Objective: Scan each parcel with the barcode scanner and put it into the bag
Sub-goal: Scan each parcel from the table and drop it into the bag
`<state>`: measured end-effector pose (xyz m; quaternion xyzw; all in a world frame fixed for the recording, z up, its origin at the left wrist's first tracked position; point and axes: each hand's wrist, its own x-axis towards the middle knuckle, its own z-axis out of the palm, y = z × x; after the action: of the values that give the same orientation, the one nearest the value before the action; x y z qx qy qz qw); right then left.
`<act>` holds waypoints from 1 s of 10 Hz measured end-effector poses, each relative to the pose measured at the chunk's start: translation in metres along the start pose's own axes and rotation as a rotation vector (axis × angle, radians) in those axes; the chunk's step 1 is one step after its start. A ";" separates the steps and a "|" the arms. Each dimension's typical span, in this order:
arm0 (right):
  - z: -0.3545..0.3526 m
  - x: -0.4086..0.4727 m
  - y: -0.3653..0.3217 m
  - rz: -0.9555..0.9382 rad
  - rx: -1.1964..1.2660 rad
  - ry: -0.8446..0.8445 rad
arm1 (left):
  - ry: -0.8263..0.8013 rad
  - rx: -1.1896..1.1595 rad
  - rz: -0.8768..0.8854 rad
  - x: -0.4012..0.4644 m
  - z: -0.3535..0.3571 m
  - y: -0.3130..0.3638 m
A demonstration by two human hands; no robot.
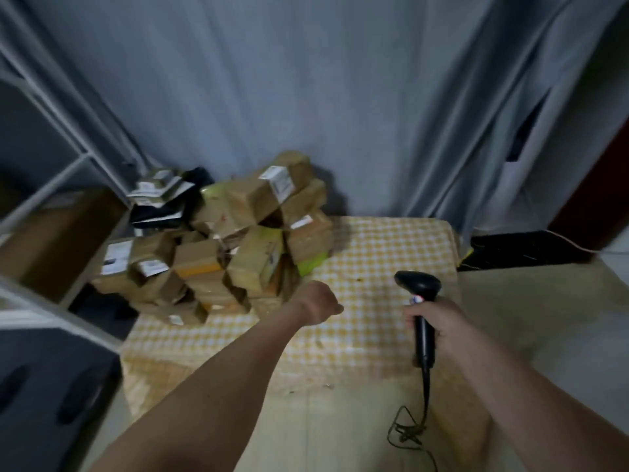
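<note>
Parcels (218, 247), stacked at far left on the checked table (374, 253). Left hand (318, 303) reaches the pile's near edge, fingers hidden; right hand (439, 321) grips the barcode scanner (420, 301). Stiff, probably light cartons; grasp across opposite faces.

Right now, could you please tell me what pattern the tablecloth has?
A yellow-and-white check; the tablecloth shows best in the head view.

My one camera sits on my head, looking forward and down over my outstretched forearms. It is wide-angle, so edges bend. The yellow-and-white checked tablecloth (371, 253) fills the near middle, the heap of brown cardboard parcels (238, 240) lies farther off, left of centre, and grey curtains (272, 80) close the background.
</note>
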<state>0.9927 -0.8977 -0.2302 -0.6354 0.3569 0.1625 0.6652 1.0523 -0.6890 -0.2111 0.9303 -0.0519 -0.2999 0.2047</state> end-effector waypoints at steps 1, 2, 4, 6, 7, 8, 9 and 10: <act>0.072 -0.003 -0.007 -0.036 -0.064 -0.077 | 0.104 -0.141 -0.095 -0.014 -0.032 -0.079; 0.133 -0.006 -0.015 -0.067 -0.110 -0.123 | 0.138 -0.261 -0.118 -0.039 -0.059 -0.148; 0.214 -0.018 -0.032 -0.119 -0.153 -0.167 | 0.223 -0.426 -0.166 -0.068 -0.094 -0.219; 0.263 -0.018 -0.059 -0.121 -0.164 -0.167 | 0.285 -0.507 -0.171 -0.060 -0.117 -0.256; 0.285 -0.012 -0.074 -0.102 -0.085 -0.152 | 0.291 -0.527 -0.179 -0.048 -0.128 -0.267; 0.304 0.005 -0.091 -0.083 -0.003 -0.128 | 0.304 -0.438 -0.186 -0.028 -0.149 -0.275; 0.313 0.027 -0.112 -0.040 0.105 -0.133 | 0.310 -0.372 -0.181 0.000 -0.182 -0.268; 0.311 0.051 -0.133 -0.017 0.180 -0.142 | 0.287 -0.319 -0.158 0.044 -0.220 -0.248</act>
<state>1.2005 -0.6291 -0.1873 -0.5630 0.3165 0.1686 0.7446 1.2086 -0.3962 -0.1745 0.9205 0.0992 -0.1838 0.3304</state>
